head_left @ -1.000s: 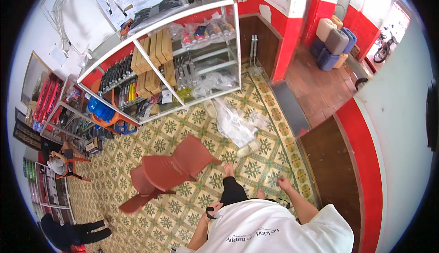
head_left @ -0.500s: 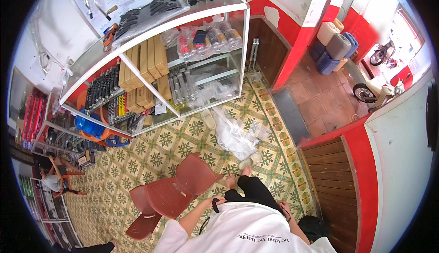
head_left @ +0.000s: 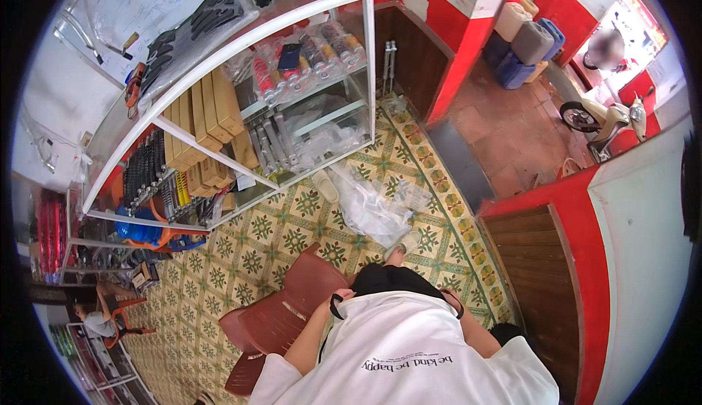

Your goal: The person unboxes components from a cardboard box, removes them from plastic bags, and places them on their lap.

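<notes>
My left hand (head_left: 341,297) is at the left side of my white shirt (head_left: 402,339), beside my black trousers (head_left: 398,279). A black loop (head_left: 336,305) lies around that hand or wrist, and a thin black cord hangs below it. My left fingers are mostly hidden against the clothing. On the other side, my right hand (head_left: 451,300) rests by my hip, with a dark band at the wrist; its fingers do not show clearly. A reddish-brown plastic chair (head_left: 311,284) stands close to my left arm.
Ahead is a glass display case (head_left: 252,98) with shock absorbers (head_left: 311,54) and cardboard boxes (head_left: 212,109). Crumpled plastic sheeting (head_left: 373,211) and pale slippers (head_left: 325,185) lie on the tiled floor. A wooden panel (head_left: 534,273) borders my right. Jerrycans (head_left: 530,43) and a scooter (head_left: 603,123) are beyond.
My view has shifted, with the display case moving left and up. My body and both hands appear closer to the chair, and my trousers show less. The far scooter is more fully visible.
</notes>
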{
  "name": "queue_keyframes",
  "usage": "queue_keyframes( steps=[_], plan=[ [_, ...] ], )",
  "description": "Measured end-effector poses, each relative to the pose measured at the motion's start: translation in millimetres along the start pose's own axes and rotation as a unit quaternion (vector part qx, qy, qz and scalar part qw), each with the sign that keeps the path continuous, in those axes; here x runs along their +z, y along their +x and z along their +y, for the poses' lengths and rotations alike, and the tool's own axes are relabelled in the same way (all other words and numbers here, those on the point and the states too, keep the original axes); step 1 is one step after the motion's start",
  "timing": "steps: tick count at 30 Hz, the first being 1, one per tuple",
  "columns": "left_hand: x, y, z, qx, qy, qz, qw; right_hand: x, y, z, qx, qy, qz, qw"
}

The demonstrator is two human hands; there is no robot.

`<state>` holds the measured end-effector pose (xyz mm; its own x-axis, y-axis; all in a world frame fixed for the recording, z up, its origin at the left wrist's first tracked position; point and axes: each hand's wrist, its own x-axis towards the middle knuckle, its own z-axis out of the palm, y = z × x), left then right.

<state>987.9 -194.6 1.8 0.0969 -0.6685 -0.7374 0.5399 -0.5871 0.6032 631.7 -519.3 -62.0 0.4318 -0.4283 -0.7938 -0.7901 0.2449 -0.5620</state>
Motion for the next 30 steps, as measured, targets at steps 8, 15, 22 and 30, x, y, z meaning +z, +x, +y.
queue_keyframes(
  steps=[8, 15, 22, 30],
  plan=[
    [-19, -46, 100, 0.079, 0.136, 0.107, 0.982, -1, 8, -87, 0.119, 0.043, -0.094, 0.987],
    [-68, -24, 182, 0.058, 0.117, 0.006, 0.991, 19, 12, -168, 0.136, 0.164, -0.160, 0.964],
    [-163, 46, 260, 0.037, 0.205, -0.068, 0.976, 76, 44, -246, 0.211, 0.390, -0.181, 0.878],
    [-253, 69, 364, -0.217, 0.260, -0.257, 0.905, 156, 1, -289, 0.097, 0.094, 0.085, 0.987]
  ],
)
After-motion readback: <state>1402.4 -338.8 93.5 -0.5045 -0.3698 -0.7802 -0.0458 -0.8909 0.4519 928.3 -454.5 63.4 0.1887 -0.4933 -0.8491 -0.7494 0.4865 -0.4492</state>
